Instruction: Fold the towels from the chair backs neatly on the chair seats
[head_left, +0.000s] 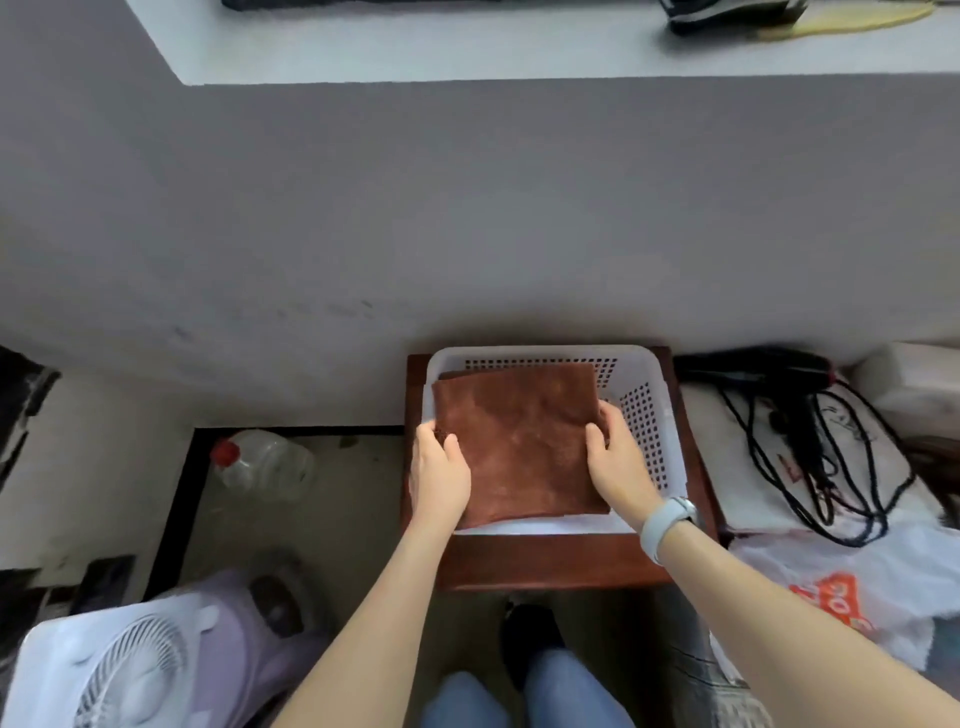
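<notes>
**Clerk:** Item one?

**Me:** Brown towel (519, 447), folded flat into a rectangle. I am holding it in the white perforated basket (647, 415), which is sitting on a dark wooden seat (545, 564).

**Clerk:** Hands?

**Me:** My left hand (439, 475) is gripping the towel's left edge, thumb on top and fingers curling under. My right hand (615, 460) (the one wearing the pale wristband) is pinching the right edge the same way.

**Clerk:** Basket contents?

**Me:** This towel, and what is looking like a second brown layer peeking out at its far left corner; I cannot tell whether that is another towel.

**Clerk:** Progress?

**Me:** I am judging this towel's folding done and only its settling left. No chair backs are showing, so I cannot say how many towels are remaining.
</notes>
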